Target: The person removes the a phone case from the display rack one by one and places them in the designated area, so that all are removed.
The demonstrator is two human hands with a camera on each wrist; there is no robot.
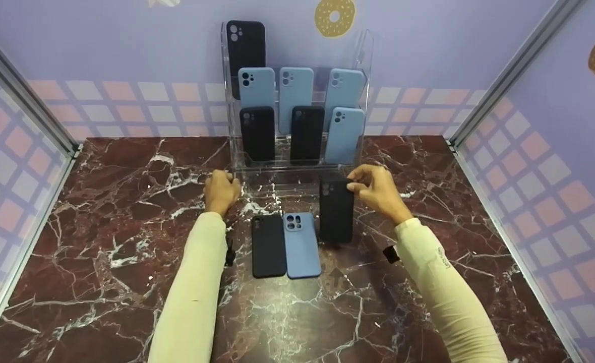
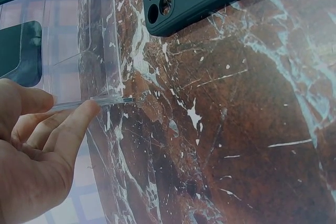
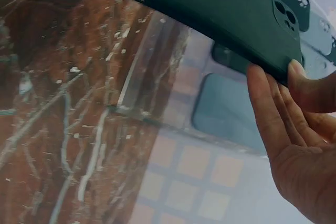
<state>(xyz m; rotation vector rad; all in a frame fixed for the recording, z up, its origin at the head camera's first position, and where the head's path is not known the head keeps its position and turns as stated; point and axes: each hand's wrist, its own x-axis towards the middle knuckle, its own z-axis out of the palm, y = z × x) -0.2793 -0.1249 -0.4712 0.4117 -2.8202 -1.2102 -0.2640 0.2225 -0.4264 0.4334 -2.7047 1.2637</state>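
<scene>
My right hand [image 1: 375, 189] pinches a black phone case [image 1: 336, 212] by its upper right edge, holding it upright in front of the display stand; the right wrist view shows thumb and fingers on the case [image 3: 226, 19] near its camera cutout. At the stand's lower left side, my left hand [image 1: 221, 192] grips the edge of the clear acrylic stand [image 2: 100, 100] between thumb and fingers. Flat on the table, between the arms, lie another black case [image 1: 269, 247] and a blue case [image 1: 302, 247], side by side.
Tiers of the stand hold several light blue cases [image 1: 296, 93] and black cases [image 1: 258, 135], with one black case [image 1: 247, 50] at the top left. Beneath is a dark red marbled table [image 1: 126, 282]. Patterned walls [image 1: 136, 45] enclose the back and sides.
</scene>
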